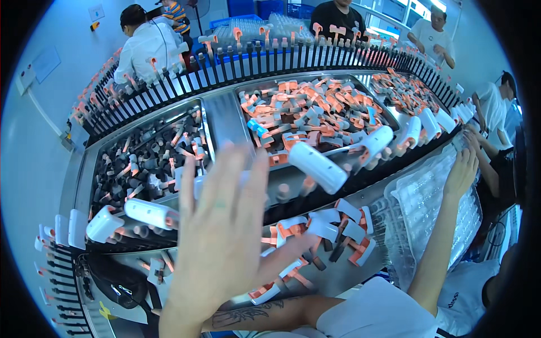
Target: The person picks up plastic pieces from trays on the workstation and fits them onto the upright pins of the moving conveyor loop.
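My left hand (222,231) is raised close in front of me, back toward me, fingers spread and slightly blurred. It hides part of the line of white rounded plastic shells (318,167) behind it, and nothing shows in it. Stretched far to the right, my right hand (463,172) has its fingers bent over the far edge of a stack of clear plastic trays (431,203). A co-worker's hand (476,137) is on that same edge. On the metal bench just right of my left hand lies a loose heap of T-shaped orange-and-white plastic parts (338,228).
Black upright pegs (251,56) carry parts along a curved line around the bench. Inside it, one metal bin holds orange and grey parts (315,110), another mostly black parts (132,160). A black bag (115,279) lies at lower left. Several co-workers stand beyond and at right.
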